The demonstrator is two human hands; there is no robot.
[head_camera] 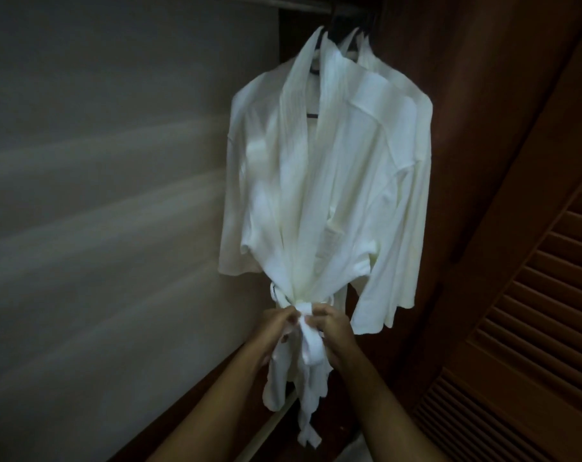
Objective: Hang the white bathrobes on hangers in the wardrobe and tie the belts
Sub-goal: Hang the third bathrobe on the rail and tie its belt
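White waffle-textured bathrobe (316, 181) hangs on a dark hanger (316, 73) from the wardrobe rail, front facing the camera. A second robe (413, 135) hangs just behind it, to the right, touching.

Belt (304, 310) is cinched around the waist of the front robe; fabric gathered tight there. Knot sits at centre front, directly above both hands. Belt tails (311, 355) drop straight down from the knot, long axis vertical, running between the two wrists.

Left hand (279, 323): fingers closed, pinching belt fabric on the left side of the knot. Right hand (333, 325): fingers closed on the right side of the knot and the upper tail. Both about equally near; knot lies between the thumbs.

Judgement: tying in progress; knot formed, likely being snugged or dressed. Next pull probably goes outward, left and right, across the vertical tails.

Clearance: plain wall panel (116, 195) to the left, open room on that side. Louvred wooden door (533, 311) close on the right; right elbow has less space. Image dim, knot detail soft.
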